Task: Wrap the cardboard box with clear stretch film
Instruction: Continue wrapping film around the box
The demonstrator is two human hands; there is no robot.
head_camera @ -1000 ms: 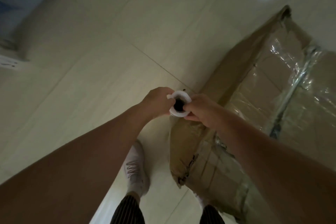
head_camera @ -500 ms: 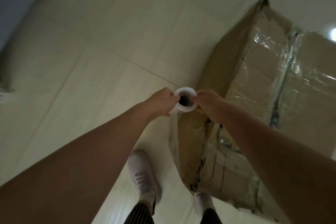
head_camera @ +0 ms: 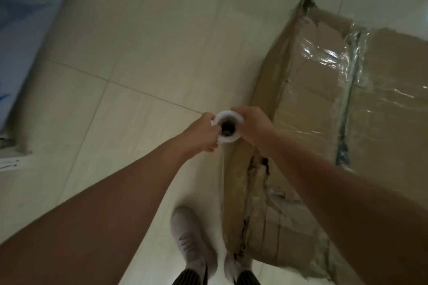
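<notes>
Person is holding the stretch film roll (head_camera: pixel 227 127) upright, open core facing up, just beside the left side of the cardboard box (head_camera: pixel 312 104), probably so film is feeding flat along that side. Left hand (head_camera: pixel 203 132) and right hand (head_camera: pixel 253 127) are curling round opposite sides, each grip clenched on the roll. Box is lying on the floor (head_camera: pixel 139 53), with film already shining across its top.

My left hand (head_camera: pixel 203 132) and right hand (head_camera: pixel 253 126) are hiding the sides of the film roll (head_camera: pixel 228 115); the view's right edge is cropping the cardboard box (head_camera: pixel 324 99).
</notes>
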